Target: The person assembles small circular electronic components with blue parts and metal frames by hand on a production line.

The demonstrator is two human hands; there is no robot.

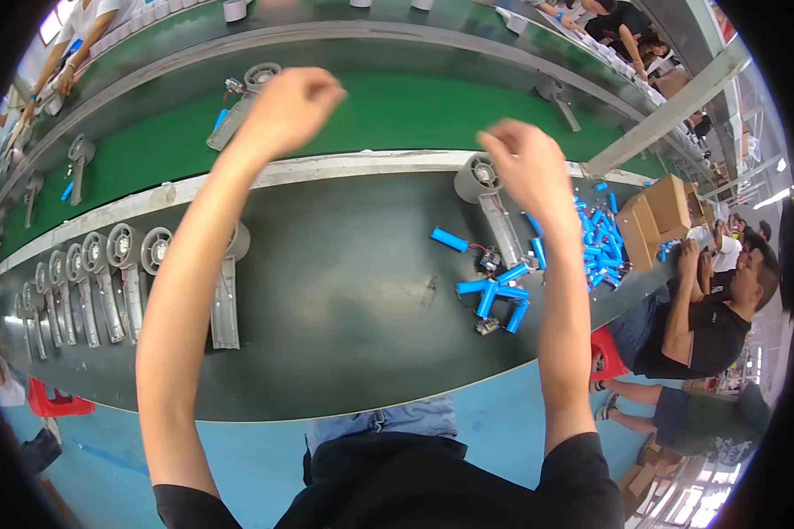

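My left hand [295, 110], slightly blurred, is raised over the green conveyor belt with its fingers curled in and nothing visible in them. Below it lies a grey handheld fan housing [229, 123] with a blue battery cell [221, 116] and wired parts. My right hand [531, 167] is bent inward beside the round head of another grey fan housing [479, 179], its fingers curled; what they hold, if anything, is hidden. I cannot tell whether it touches that housing. Wired blue battery cells [487, 298] with small circuit boards lie near that housing's handle.
Several grey fan housings [94, 254] stand in a row at the left of the dark table [344, 309]. Loose blue cells [600, 247] are heaped beside an open cardboard box [653, 216] at the right. A pale rail [370, 163] borders the belt [397, 106]. Co-workers sit around.
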